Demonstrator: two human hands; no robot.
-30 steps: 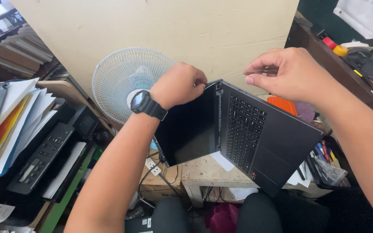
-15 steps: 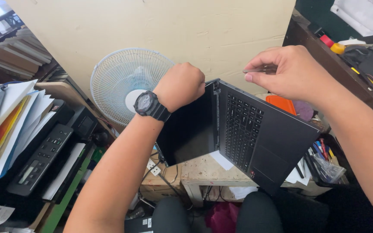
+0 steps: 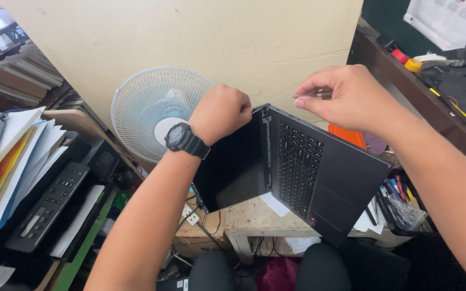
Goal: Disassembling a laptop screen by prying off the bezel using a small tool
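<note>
Hands barely shifted | left hand [image 3: 219, 112] grips laptop [image 3: 297, 167] | right hand [image 3: 346, 97] pinches tool [image 3: 311, 95]

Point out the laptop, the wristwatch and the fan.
laptop [image 3: 327, 172], head view, on the palm rest beside the keyboard.
wristwatch [image 3: 178, 136], head view, on the round face.
fan [image 3: 152, 102], head view, on the front grille.

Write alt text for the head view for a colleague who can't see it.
The left hand, with a black wristwatch, grips the top corner of an open black laptop stood on its side on a wooden table. The right hand pinches a thin tool above the keyboard. A white fan stands behind.
</note>
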